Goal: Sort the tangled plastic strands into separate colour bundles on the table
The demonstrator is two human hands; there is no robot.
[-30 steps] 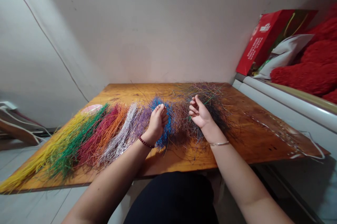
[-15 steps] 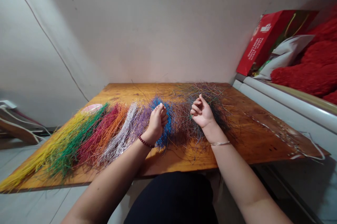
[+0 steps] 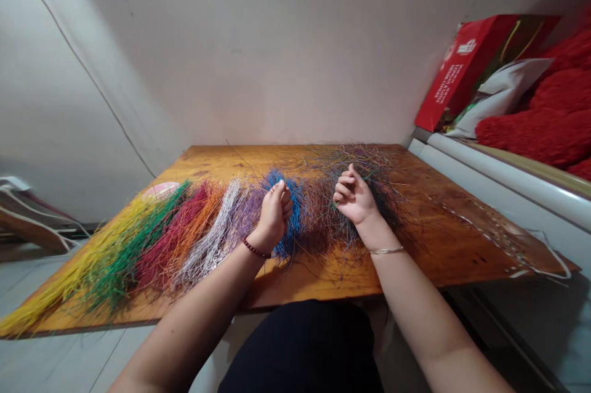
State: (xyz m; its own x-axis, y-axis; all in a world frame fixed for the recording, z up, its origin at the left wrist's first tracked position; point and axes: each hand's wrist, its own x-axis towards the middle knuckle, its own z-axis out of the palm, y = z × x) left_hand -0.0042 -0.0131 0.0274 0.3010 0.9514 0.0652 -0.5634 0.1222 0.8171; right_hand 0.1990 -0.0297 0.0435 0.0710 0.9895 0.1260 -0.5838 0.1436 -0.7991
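My left hand [image 3: 275,213] is closed in a pinch, thumb against the forefinger, over a bundle of blue wire-like strands [image 3: 292,239]. A thin dark strand rises to its upper left; whether the fingers hold it I cannot tell. On the right, my right hand [image 3: 354,197] has its fingers curled and thumb and forefinger tips together, above a tangled heap of dark mixed strands [image 3: 385,202]. Anything between those tips is too fine to make out. Purple strands [image 3: 249,211] lie left of the blue ones, reddish-brown strands [image 3: 317,205] between the hands.
White [image 3: 215,236], orange [image 3: 202,226], crimson [image 3: 166,251], green [image 3: 120,263] and yellow [image 3: 83,257] strand bundles fan leftward across the wooden table [image 3: 277,288]. A pink-white round object [image 3: 161,188] sits behind them. At right are a white cord [image 3: 554,251] and a red box [image 3: 446,88].
Both hands keep nearly the same place and closed pose. The thin dark strand at the left hand has tipped slightly to the left.
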